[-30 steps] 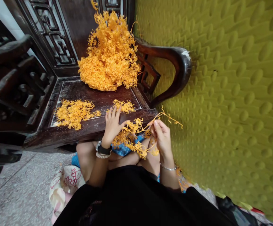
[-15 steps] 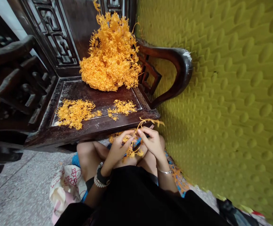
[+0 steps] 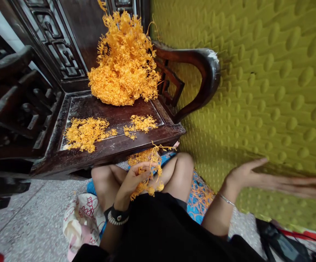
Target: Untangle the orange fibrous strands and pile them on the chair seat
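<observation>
Strands (image 3: 147, 174), orange & tangled, sit bunched in left hand (image 3: 133, 180) over the lap, fingers (image 3: 144, 168) curled around them; loose ends stick up near the chair seat (image 3: 114, 145) edge. Right hand (image 3: 252, 174) is flung out to the side by the yellow wall (image 3: 256, 91), fingers spread, empty, blurred. Risk: one-handed hold looks loose, so bits may slip to the floor (image 3: 24, 218) or snag on the knee. Sorted piles (image 3: 85, 133) on seat lie near its edge, w/ big heap (image 3: 123, 65) behind; a knock could mix them.

Right hand (image 3: 272, 178) fingertips motion-blurred.
</observation>
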Demonstrator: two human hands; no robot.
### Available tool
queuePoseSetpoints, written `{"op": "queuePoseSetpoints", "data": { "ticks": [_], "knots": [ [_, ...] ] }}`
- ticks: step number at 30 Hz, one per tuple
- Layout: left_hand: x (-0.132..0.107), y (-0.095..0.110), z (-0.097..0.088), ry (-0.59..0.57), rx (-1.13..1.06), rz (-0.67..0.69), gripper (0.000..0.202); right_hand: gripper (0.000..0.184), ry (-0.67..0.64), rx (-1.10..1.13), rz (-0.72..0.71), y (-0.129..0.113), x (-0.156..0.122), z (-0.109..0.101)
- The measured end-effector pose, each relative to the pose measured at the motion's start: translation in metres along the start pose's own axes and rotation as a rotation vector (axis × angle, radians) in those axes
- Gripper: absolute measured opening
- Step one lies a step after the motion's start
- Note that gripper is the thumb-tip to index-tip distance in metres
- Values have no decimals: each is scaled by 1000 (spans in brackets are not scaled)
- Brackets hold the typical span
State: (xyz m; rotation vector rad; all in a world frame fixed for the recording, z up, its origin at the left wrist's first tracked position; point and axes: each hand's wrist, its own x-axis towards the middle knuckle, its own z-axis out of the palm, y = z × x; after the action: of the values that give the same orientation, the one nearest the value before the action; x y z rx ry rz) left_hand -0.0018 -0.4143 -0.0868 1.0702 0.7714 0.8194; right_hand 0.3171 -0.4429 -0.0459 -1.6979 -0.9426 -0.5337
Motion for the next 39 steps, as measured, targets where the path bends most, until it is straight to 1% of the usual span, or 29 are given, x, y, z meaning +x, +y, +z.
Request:
{"op": "queuePoseSetpoints", "data": {
  "ticks": [1, 2, 3, 4, 5, 6, 8, 9, 10, 12, 14, 15, 16, 18, 19, 20, 21, 22, 24, 27, 29, 31, 32, 35, 36, 37, 39],
  "knots": [
    [0, 0, 1, 8, -20, -6, 41, 60, 215, -75, 29, 6, -1, 7],
    [0, 0, 1, 18, -33, -10, 41, 69, 398, -147, 58, 14, 0, 13],
    [0, 1, 1, 30, -38, -13, 40, 77, 515, -205, 82, 22, 4, 18],
    [0, 1, 0, 47, -39, -11, 39, 85, 537, -240, 94, 31, 8, 22],
    [0, 1, 0, 67, -41, -10, 39, 89, 527, -254, 99, 38, 13, 25],
    [1, 1, -1, 87, -44, -10, 38, 89, 524, -254, 97, 43, 18, 27],
    [1, 1, -2, 117, -60, -6, 36, 80, 520, -219, 67, 43, 21, 32],
    [1, 2, -2, 125, -72, -1, 35, 71, 504, -167, 44, 37, 18, 35],
    [1, 3, -1, 129, -83, 6, 34, 60, 455, -90, 19, 26, 12, 39],
    [1, 5, 1, 131, -104, 33, 32, 40, 298, 131, 10, -7, -10, 46],
    [2, 8, 5, 134, -123, 61, 30, 32, -49, 334, 95, -46, -39, 53],
    [2, 10, 6, 132, -129, 73, 29, 32, -256, 435, 152, -64, -53, 55],
    [3, 11, 8, 128, -130, 85, 28, 33, -475, 527, 187, -80, -65, 57],
    [6, 13, 10, 108, -114, 108, 25, 34, -818, 700, 205, -102, -82, 60],
    [8, 14, 10, 98, -101, 121, 24, 37, -958, 777, 210, -108, -86, 61],
    [9, 14, 11, 91, -88, 137, 23, 39, -1060, 844, 216, -112, -88, 62],
    [11, 14, 11, 85, -76, 150, 22, 42, -1129, 897, 226, -114, -88, 62],
    [13, 13, 11, 81, -69, 159, 21, 43, -1164, 938, 236, -115, -86, 63],
    [16, 11, 11, 82, -64, 170, 21, 39, -1182, 981, 244, -115, -83, 64],
    [17, 9, 11, 82, -39, 166, 21, 26, -1198, 985, 276, -118, -80, 64],
    [17, 9, 10, 88, 20, 171, 23, 23, -1194, 962, 329, -121, -79, 64],
    [17, 9, 10, 79, 107, 180, 26, 27, -1212, 960, 385, -124, -80, 64],
    [17, 10, 11, 65, 151, 182, 29, 31, -1257, 970, 404, -125, -80, 64],
    [17, 10, 12, 32, 256, 182, 37, 41, -1477, 994, 385, -127, -79, 65],
    [17, 10, 11, 45, 285, 182, 39, 45, -1519, 988, 361, -127, -79, 66],
    [17, 10, 11, 73, 314, 182, 39, 49, -1515, 978, 346, -127, -78, 66],
    [17, 9, 8, 146, 386, 190, 38, 55, -1406, 955, 361, -125, -76, 67]
  ]
}}
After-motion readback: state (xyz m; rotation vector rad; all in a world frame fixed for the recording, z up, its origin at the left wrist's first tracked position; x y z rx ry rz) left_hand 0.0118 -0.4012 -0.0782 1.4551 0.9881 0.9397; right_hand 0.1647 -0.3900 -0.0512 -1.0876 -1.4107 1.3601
